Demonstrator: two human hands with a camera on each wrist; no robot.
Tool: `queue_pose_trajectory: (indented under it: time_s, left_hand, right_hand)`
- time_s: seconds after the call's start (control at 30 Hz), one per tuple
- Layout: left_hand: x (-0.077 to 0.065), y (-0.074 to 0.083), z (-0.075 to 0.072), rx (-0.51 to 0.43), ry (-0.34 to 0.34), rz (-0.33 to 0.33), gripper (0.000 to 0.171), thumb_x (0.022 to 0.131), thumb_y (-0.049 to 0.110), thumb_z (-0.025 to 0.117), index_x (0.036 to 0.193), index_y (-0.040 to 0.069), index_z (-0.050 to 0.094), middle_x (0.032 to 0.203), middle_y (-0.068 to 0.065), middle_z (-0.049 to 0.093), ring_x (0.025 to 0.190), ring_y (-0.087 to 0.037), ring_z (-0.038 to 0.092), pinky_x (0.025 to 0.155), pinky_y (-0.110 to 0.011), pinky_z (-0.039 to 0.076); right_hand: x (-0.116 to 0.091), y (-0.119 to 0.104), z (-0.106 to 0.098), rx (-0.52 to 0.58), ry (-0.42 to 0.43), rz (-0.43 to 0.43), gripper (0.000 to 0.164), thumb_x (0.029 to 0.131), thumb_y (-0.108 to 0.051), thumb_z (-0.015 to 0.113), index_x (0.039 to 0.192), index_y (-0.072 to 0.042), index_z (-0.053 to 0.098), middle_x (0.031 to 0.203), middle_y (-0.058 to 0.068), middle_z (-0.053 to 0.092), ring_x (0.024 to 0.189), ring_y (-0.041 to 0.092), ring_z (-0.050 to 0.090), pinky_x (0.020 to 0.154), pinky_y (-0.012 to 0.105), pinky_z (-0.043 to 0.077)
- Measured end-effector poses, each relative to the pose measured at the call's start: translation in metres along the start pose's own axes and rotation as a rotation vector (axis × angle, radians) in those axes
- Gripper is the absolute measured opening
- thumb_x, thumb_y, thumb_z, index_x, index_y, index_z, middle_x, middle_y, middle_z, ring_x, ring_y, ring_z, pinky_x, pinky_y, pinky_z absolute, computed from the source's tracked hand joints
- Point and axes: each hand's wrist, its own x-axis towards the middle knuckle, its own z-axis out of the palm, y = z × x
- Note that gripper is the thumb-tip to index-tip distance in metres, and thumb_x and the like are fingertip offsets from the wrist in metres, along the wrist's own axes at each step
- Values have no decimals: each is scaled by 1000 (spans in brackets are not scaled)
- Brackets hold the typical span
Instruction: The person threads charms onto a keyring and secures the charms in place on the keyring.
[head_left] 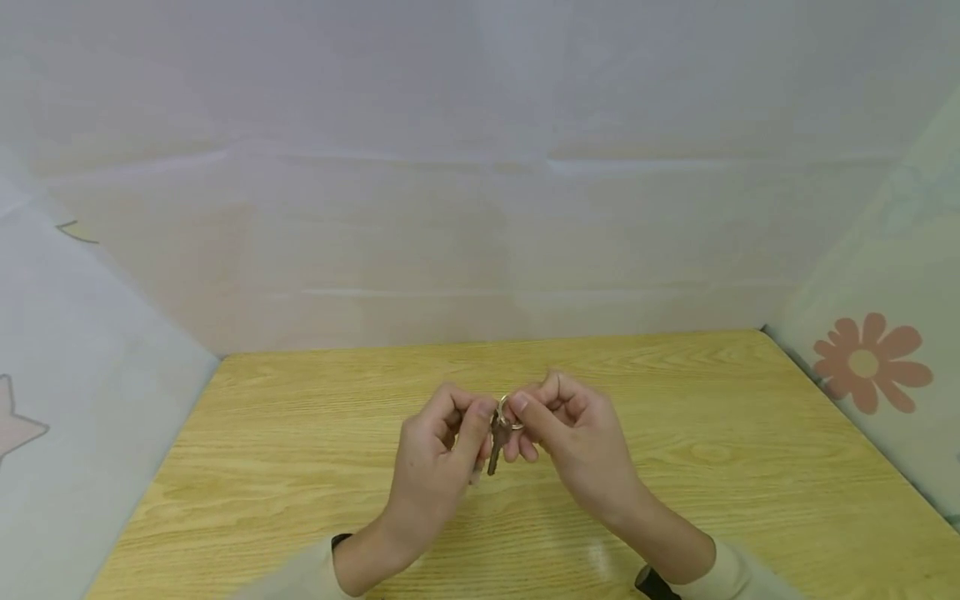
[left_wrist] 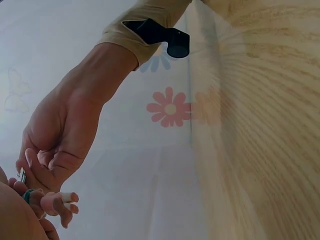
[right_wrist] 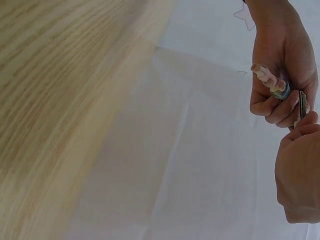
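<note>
A metal key (head_left: 497,450) hangs between my two hands, blade pointing down. Its head meets a shiny key ring (head_left: 503,403), partly covered by fingertips. My left hand (head_left: 435,458) pinches at the ring's left side with thumb and forefinger. From the other side my right hand (head_left: 588,442) grips the ring between thumb and curled forefinger. Against the left hand's curled fingers, in the right wrist view, lies a small pale figurine keychain (right_wrist: 271,80) with a teal base. That view also shows the key (right_wrist: 302,104) edge-on; how the keychain joins the ring is hidden.
Beneath the hands is a wood-grain table (head_left: 300,433). A pale sheet (head_left: 480,233) rises behind its far edge, and printed side sheets flank it, with a red flower (head_left: 873,363) at right. A black wrist camera (left_wrist: 160,37) sits on the right sleeve.
</note>
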Motion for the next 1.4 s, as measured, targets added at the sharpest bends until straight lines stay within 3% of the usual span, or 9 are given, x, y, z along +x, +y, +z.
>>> queue_pose_trajectory:
  time_s: [0.27, 0.5, 0.83, 1.17, 1.4]
  left_hand:
    - [-3, 1, 5, -123, 5, -72, 14, 108, 7, 51, 99, -1, 58, 68, -10, 54, 45, -18, 48, 37, -30, 46]
    - [-2, -2, 2, -121, 36, -55, 12, 108, 5, 50, 104, -1, 60, 70, -12, 52, 49, -18, 47, 39, -29, 45]
    - [-1, 2, -3, -77, 124, 7, 9, 106, 2, 54, 104, 1, 62, 69, -10, 53, 51, -14, 44, 40, -25, 39]
    - [-5, 6, 1, -120, 40, -102, 12, 108, 9, 54, 100, 1, 60, 70, -10, 53, 52, -20, 47, 41, -27, 45]
    - [-6, 6, 5, -133, 27, -121, 12, 108, 10, 54, 101, 2, 60, 70, -9, 54, 53, -20, 48, 43, -26, 45]
  right_hand:
    - [-7, -5, 6, -15, 17, -31, 19, 105, -2, 56, 87, 3, 53, 81, 20, 63, 60, 24, 61, 54, 27, 51]
    - [-7, -8, 8, 22, 19, -45, 15, 106, -1, 54, 91, 2, 52, 93, 21, 62, 66, 24, 63, 56, 26, 51]
    - [-6, -7, 5, -52, 73, -68, 11, 104, -2, 57, 95, 1, 55, 96, 21, 62, 69, 23, 62, 60, 24, 50]
    - [-12, -3, 12, -118, 93, -84, 14, 106, -4, 54, 92, -3, 54, 97, 18, 61, 71, 22, 59, 63, 25, 49]
    - [-13, -7, 12, -139, 107, -109, 15, 107, -3, 54, 91, -4, 53, 93, 17, 62, 68, 26, 58, 61, 26, 47]
